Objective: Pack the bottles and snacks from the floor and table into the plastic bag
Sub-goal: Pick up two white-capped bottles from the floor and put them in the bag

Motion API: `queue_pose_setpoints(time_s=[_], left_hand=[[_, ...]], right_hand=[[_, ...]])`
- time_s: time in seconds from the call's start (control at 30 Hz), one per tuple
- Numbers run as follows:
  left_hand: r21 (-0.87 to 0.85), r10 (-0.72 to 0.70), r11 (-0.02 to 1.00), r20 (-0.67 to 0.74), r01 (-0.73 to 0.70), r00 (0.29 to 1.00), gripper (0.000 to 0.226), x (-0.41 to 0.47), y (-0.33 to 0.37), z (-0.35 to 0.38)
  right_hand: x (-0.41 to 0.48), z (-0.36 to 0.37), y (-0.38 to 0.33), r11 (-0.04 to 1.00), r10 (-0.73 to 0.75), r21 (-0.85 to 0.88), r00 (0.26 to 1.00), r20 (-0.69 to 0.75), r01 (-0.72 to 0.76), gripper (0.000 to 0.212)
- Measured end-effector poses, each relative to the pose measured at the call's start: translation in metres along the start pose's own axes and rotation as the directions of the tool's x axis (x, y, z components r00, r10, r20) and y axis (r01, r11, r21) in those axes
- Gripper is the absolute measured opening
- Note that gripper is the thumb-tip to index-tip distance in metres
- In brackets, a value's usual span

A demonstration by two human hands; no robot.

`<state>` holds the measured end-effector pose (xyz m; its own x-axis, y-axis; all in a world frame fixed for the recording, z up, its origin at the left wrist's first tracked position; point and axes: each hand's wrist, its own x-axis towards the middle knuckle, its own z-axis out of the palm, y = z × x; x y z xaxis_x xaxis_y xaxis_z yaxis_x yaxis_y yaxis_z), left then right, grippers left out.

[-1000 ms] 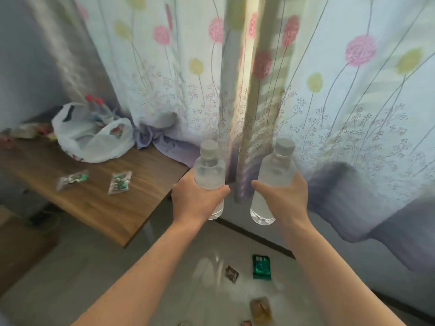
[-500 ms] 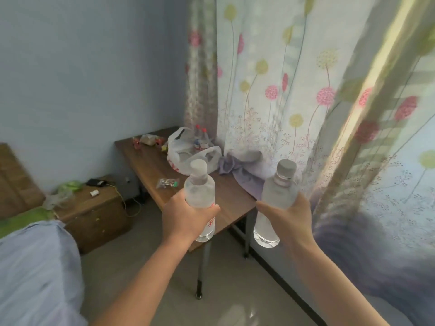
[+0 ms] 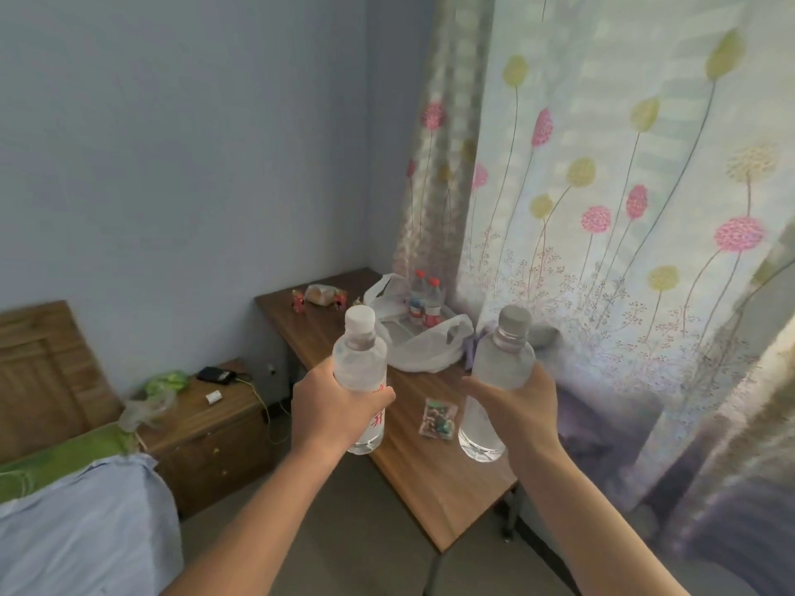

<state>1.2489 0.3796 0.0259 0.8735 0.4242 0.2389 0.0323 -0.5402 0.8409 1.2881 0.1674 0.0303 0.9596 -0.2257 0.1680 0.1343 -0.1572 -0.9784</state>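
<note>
**Status: partly complete.**

The plastic bag lies open on the tabletop, close to the curtain. Two red-capped bottles stand upright inside it and are counted as packed.

Two clear, capped bottles are in transit:

- The left bottle is held upright in the left hand. The fingers are wrapped round its lower body, over the label.
- The right bottle is held upright in the right hand. The fingers are curled round its middle.

Both bottles are carried above the near half of the tabletop, short of the bag, and are not yet deposited.

Items judged outstanding:

- One snack packet lies flat on the tabletop, apart from the bag. In the head view it is seen between the two held bottles.
- A cluster of snacks lies at the far end of the tabletop, near the bag's left side. Their number cannot be determined, as they are small and blurred.

Floor items cannot be assessed, since only a small part of the floor is shown.

The step in hand is judged to be the delivery of both bottles to the bag mouth. Because both hands are occupied, the mouth cannot be held open. A soft rim may fold under the first bottle, so one bottle at a time is advised.
</note>
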Motion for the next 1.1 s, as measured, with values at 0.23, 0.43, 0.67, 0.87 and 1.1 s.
queue_pose_setpoints(time_s=[0.23, 0.43, 0.67, 0.87, 1.1], left_hand=[[0.0, 0.039, 0.999, 0.052, -0.039, 0.998, 0.046, 0.083, -0.03, -0.045], [-0.008, 0.039, 0.999, 0.064, -0.039, 0.997, 0.045, 0.139, -0.058, -0.053], [0.047, 0.028, 0.998, 0.097, -0.032, 0.995, 0.049, 0.214, -0.101, -0.042], [0.095, 0.037, 0.994, 0.128, -0.049, 0.991, 0.049, 0.308, -0.121, -0.021], [0.087, 0.111, 0.988, 0.196, -0.13, 0.974, 0.048, 0.408, -0.11, 0.019]], right_hand=[[0.023, 0.097, 0.0, 0.999, 0.035, -0.005, 0.999, -0.027, -0.036, 0.052], [0.055, 0.161, 0.012, 0.994, 0.105, -0.019, 0.994, -0.017, -0.106, 0.05], [0.119, 0.233, 0.044, 0.987, 0.163, -0.009, 0.986, -0.023, -0.163, 0.06], [0.193, 0.288, 0.068, 0.981, 0.194, 0.015, 0.978, -0.072, -0.193, 0.059], [0.282, 0.31, 0.069, 0.979, 0.197, -0.023, 0.969, -0.147, -0.203, 0.052]])
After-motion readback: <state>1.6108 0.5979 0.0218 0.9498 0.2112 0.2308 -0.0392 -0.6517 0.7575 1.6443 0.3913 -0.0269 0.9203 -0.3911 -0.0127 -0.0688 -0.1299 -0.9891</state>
